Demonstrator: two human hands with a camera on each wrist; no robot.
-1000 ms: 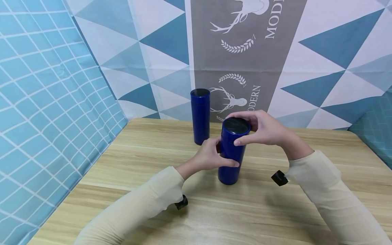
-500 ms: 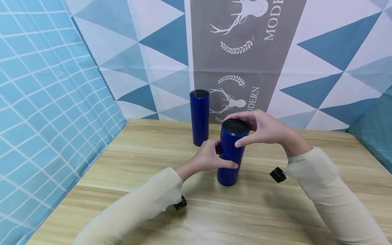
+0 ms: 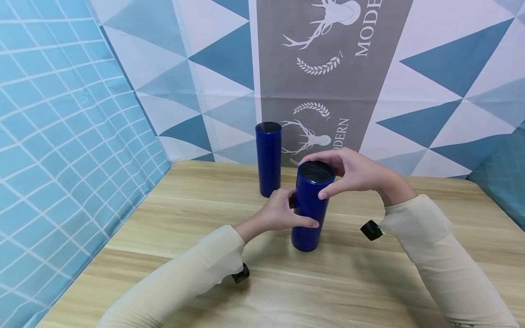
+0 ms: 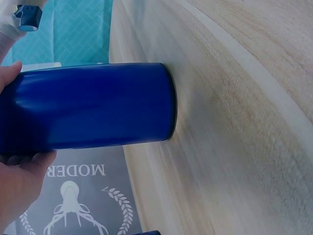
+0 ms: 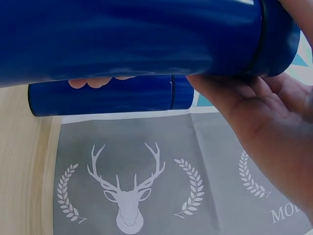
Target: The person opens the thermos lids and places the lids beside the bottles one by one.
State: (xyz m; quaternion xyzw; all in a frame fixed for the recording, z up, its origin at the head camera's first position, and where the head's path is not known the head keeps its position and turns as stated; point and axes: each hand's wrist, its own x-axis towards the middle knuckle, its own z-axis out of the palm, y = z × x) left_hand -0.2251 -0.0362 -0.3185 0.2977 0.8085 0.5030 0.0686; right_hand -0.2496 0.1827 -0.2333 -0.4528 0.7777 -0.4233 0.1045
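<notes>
A dark blue thermos flask (image 3: 307, 234) with a glossy black top stands about upright near the middle of the table; its base seems to meet the wood in the left wrist view. My left hand (image 3: 280, 211) grips its body from the left, thumb across the front. Around the lid (image 3: 301, 186) at its upper end, my right hand (image 3: 357, 171) curls from the right, thumb in front and fingers behind. A dark seam below the lid shows in the right wrist view. Behind and to the left, a second matching thermos flask (image 3: 269, 159) stands upright, untouched.
The wooden table (image 3: 197, 191) reaches back to a patterned backdrop (image 3: 320, 86) with deer heads and triangles. A blue gridded sheet (image 3: 61, 136) hangs along the left side. A small black device (image 3: 371, 230) sits at the right cuff.
My right thumb has shifted slightly to the right across the front of the lid. The left hand keeps its hold, and the rear flask stays put.
</notes>
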